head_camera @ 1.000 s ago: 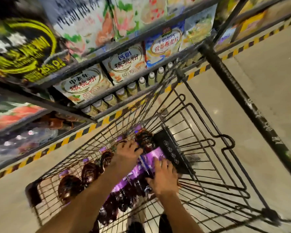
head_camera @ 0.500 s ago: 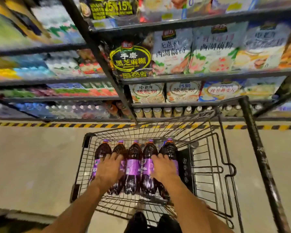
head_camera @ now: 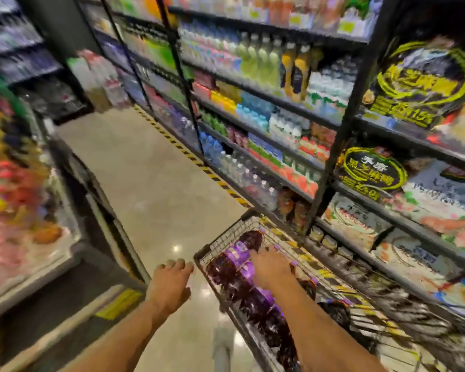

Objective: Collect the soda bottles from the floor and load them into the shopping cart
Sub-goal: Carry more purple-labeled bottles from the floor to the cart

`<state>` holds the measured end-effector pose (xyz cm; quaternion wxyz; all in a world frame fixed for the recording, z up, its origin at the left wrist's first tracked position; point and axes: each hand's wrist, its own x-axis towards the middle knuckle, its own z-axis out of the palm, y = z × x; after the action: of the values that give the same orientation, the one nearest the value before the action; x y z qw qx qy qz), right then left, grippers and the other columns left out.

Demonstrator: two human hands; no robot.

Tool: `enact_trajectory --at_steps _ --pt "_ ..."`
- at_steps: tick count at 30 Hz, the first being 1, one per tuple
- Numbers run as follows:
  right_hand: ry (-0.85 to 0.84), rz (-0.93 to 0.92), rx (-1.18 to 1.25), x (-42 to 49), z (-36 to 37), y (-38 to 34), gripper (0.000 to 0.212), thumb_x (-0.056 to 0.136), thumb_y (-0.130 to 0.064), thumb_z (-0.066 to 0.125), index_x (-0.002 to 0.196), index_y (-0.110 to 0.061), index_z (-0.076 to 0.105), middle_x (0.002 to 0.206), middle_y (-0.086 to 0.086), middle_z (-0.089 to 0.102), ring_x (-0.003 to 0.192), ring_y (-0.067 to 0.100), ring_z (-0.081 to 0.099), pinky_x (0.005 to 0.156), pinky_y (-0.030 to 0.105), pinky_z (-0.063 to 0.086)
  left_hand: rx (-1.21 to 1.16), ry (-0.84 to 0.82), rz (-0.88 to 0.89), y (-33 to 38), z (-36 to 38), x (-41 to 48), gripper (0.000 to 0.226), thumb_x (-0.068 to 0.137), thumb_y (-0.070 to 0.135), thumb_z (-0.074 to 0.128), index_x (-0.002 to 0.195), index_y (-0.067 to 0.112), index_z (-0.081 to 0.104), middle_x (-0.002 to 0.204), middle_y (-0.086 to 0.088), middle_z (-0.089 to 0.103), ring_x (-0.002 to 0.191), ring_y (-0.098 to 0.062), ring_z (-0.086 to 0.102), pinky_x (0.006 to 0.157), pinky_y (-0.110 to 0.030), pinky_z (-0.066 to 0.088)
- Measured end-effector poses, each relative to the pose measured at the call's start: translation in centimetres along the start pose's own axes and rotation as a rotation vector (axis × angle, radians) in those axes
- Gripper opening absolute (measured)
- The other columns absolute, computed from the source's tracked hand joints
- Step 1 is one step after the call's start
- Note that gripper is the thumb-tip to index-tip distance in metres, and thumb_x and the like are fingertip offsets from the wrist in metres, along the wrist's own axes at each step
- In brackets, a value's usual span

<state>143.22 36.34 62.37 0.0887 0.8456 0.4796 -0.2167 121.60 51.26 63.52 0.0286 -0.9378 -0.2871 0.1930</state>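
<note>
Several dark soda bottles (head_camera: 236, 275) with purple labels lie side by side in the wire shopping cart (head_camera: 207, 252) at the lower right. My right hand (head_camera: 273, 267) rests flat on the bottles inside the cart. Outside the cart's left rim, my left hand (head_camera: 169, 284) hovers over the floor, fingers loosely spread and holding nothing. The picture is blurred by head motion. No bottle shows on the visible floor.
A tall shelf rack (head_camera: 253, 124) of drinks and packets runs along the right, bordered by a yellow-black floor stripe (head_camera: 188, 157). A display case (head_camera: 38, 224) with colourful goods stands on the left. A pale aisle floor (head_camera: 145, 170) stretches ahead between them.
The view has swung left down the aisle. My left hand has lifted off the bottles and moved out of the cart to its left. My right hand stays on the bottles.
</note>
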Motion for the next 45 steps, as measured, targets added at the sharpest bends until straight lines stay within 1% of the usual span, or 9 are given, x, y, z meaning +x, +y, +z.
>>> enact_trajectory --at_steps 3,8,12,15,18,22,26,31,45 --pt "0.034 -0.142 -0.098 1.9 -3.2 -5.6 0.061 0.094 -0.025 0.068 0.149 -0.017 0.043 0.146 0.011 0.053 0.135 0.035 0.05 0.108 0.048 0.044 -0.074 0.018 -0.181 -5.3 -0.1 -3.7 0.057 0.092 0.047 0.064 0.143 0.031 0.045 0.145 0.001 0.049 0.133 -0.023 0.048 0.11 -0.041 0.039" --pt "0.042 -0.347 -0.207 3.7 -5.8 -16.5 0.046 0.096 -0.018 0.063 0.139 -0.017 0.05 0.138 0.012 0.057 0.13 0.036 0.053 0.103 0.047 0.048 -0.16 0.062 -0.398 -15.0 1.6 -10.6 0.059 0.095 0.045 0.06 0.148 0.026 0.042 0.149 -0.002 0.044 0.136 -0.025 0.043 0.113 -0.042 0.036" --pt "0.022 -0.503 -0.32 4.0 -7.1 -26.9 0.053 0.097 -0.023 0.066 0.146 -0.018 0.045 0.143 0.012 0.053 0.133 0.034 0.048 0.102 0.045 0.044 -0.243 0.058 -0.612 -21.9 4.0 -17.0 0.064 0.093 0.045 0.067 0.149 0.027 0.041 0.151 -0.002 0.044 0.137 -0.025 0.045 0.116 -0.043 0.036" --pt "0.039 -0.621 -0.366 3.2 -7.5 -34.9 0.06 0.098 -0.027 0.069 0.151 -0.021 0.043 0.148 0.011 0.052 0.134 0.034 0.049 0.107 0.046 0.044 -0.246 0.101 -0.739 -25.9 5.6 -22.4 0.063 0.094 0.049 0.064 0.148 0.027 0.04 0.148 -0.001 0.046 0.135 -0.024 0.046 0.114 -0.043 0.039" --pt "0.062 -0.745 -0.419 2.0 -7.2 -42.6 0.062 0.096 -0.028 0.072 0.151 -0.023 0.043 0.144 0.011 0.055 0.131 0.034 0.053 0.106 0.048 0.048 -0.238 0.131 -0.873 -28.9 7.6 -28.3 0.061 0.095 0.049 0.061 0.148 0.026 0.041 0.146 -0.002 0.048 0.133 -0.024 0.047 0.111 -0.041 0.04" --pt "0.051 -0.951 -0.508 -0.9 -6.4 -52.5 0.058 0.097 -0.019 0.069 0.15 -0.02 0.045 0.145 0.012 0.053 0.135 0.036 0.048 0.111 0.052 0.043 -0.275 0.111 -1.086 -31.4 10.6 -37.3 0.06 0.092 0.053 0.061 0.144 0.028 0.043 0.141 -0.001 0.05 0.13 -0.025 0.049 0.104 -0.042 0.043" --pt "0.063 -1.178 -0.592 -4.6 -4.9 -63.2 0.059 0.095 -0.024 0.071 0.148 -0.022 0.046 0.143 0.011 0.053 0.132 0.034 0.05 0.109 0.052 0.046 -0.324 0.063 -1.335 -32.9 13.4 -46.7 0.054 0.091 0.054 0.06 0.138 0.028 0.048 0.136 -0.001 0.054 0.124 -0.026 0.053 0.097 -0.041 0.044" --pt "0.084 -1.423 -0.682 -8.9 -2.4 -74.8 0.045 0.097 -0.024 0.063 0.14 -0.018 0.051 0.137 0.011 0.056 0.127 0.035 0.053 0.104 0.053 0.048 -0.408 0.01 -1.579 -34.0 16.3 -55.3 0.055 0.09 0.052 0.06 0.138 0.028 0.048 0.14 0.001 0.053 0.128 -0.024 0.051 0.102 -0.04 0.039" --pt "0.015 -1.721 -0.914 -11.6 2.2 -96.0 0.058 0.096 -0.031 0.067 0.149 -0.018 0.047 0.146 0.009 0.053 0.136 0.032 0.048 0.113 0.049 0.043 -0.526 -0.129 -1.981 -37.5 22.4 -63.5 0.057 0.093 0.049 0.06 0.143 0.027 0.045 0.144 -0.003 0.049 0.129 -0.026 0.048 0.107 -0.04 0.039"
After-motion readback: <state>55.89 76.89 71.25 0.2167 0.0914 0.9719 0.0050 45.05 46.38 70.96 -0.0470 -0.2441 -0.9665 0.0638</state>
